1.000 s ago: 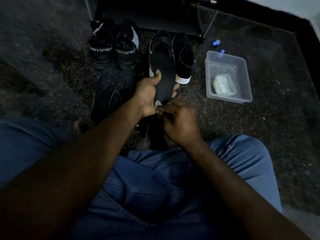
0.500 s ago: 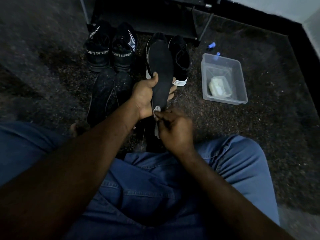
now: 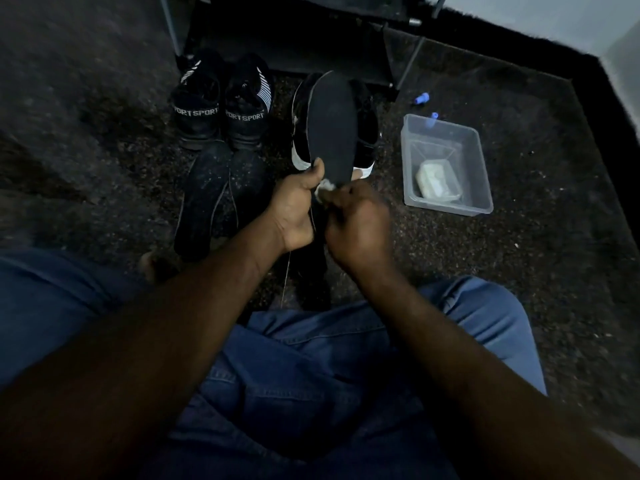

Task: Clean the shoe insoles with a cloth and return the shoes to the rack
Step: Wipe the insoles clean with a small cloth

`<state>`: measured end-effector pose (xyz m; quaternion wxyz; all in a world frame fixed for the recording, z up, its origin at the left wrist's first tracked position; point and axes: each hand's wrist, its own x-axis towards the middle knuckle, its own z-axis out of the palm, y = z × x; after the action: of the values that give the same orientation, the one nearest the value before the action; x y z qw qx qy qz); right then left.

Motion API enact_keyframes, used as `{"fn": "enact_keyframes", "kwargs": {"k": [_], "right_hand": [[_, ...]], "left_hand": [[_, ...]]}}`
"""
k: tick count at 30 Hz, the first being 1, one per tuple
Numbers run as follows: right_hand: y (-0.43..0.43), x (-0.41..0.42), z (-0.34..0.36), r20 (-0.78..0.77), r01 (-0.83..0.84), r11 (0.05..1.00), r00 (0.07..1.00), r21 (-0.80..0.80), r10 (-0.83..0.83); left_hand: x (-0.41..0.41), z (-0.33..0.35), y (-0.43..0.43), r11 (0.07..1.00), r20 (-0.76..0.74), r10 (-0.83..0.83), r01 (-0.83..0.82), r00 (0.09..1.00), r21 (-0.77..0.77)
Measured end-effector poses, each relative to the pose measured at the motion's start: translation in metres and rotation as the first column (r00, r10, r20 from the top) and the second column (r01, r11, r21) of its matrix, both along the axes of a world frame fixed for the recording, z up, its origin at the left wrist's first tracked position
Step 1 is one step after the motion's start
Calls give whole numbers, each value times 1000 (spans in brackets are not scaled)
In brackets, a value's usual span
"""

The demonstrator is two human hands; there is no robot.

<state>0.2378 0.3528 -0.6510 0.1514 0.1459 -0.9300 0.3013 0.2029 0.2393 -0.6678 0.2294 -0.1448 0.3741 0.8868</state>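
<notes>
Since the insole (image 3: 332, 123) looks light and floppy, I hold it at the heel — left hand (image 3: 294, 206) pinching there, right hand (image 3: 356, 226) bunched round the cloth (image 3: 323, 188) just beside, toe standing beyond.

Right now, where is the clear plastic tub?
The clear tub sits on the carpet right of centre in the head view, beside the white-soled shoes.

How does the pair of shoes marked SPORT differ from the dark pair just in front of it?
The SPORT pair bears white lettering and stripes; the nearer pair is plain with pale specks. The SPORT pair sits next to the rack; the nearer pair lies closer to the person. Both are dark and on the carpet.
</notes>
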Motion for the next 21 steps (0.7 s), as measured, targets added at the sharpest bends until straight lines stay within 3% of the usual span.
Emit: {"fn": "enact_keyframes", "kwargs": {"k": [4, 9, 11, 16, 18, 21], "right_hand": [[-7, 31, -2, 23, -75, 997, 997, -33, 76], [26, 17, 2, 146, -266, 961, 957, 80, 252], [35, 4, 10, 137, -212, 976, 969, 49, 204], [33, -29, 22, -66, 113, 994, 991, -7, -113], [24, -32, 17, -67, 135, 990, 989, 37, -133], [6, -13, 4, -66, 33, 999, 997, 36, -31]], "left_hand": [[-3, -8, 0, 997, -7, 56, -55, 998, 62], [-2, -4, 3, 992, -2, 87, -86, 996, 93], [-3, -2, -1, 990, -22, 101, -99, 995, 101], [3, 1, 3, 998, -42, 58, -56, 997, 36], [4, 2, 5, 998, -50, 44, -41, 998, 48], [1, 5, 0, 997, -44, 70, -68, 997, 40]]}}
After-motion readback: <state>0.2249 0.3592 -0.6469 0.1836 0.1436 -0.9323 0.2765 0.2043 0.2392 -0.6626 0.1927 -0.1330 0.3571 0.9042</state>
